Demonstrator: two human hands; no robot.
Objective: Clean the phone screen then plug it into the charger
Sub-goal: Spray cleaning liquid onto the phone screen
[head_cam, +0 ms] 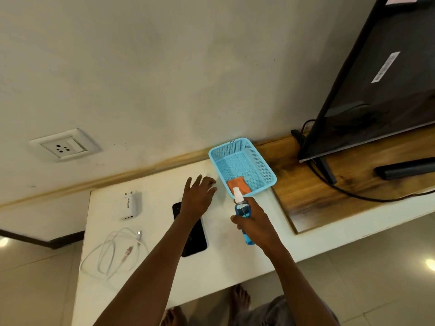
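A black phone [197,238] lies flat on the white table [223,267], partly hidden under my left forearm. My left hand [199,196] hovers above the phone's far end, fingers spread and holding nothing. My right hand [255,223] grips a blue spray bottle [242,209] with a white nozzle, held just in front of the basket. An orange cloth [238,185] lies in the near corner of the light blue basket [247,147]. A white charger adapter [130,205] and a coiled white cable [115,251] lie on the table's left side.
A white wall socket [63,147] sits on the wall, up and left of the table. To the right stand a black TV [376,90] on a wooden top [306,184], a dark remote [404,169] and a trailing black cord [353,194]. Bare feet show below the table edge.
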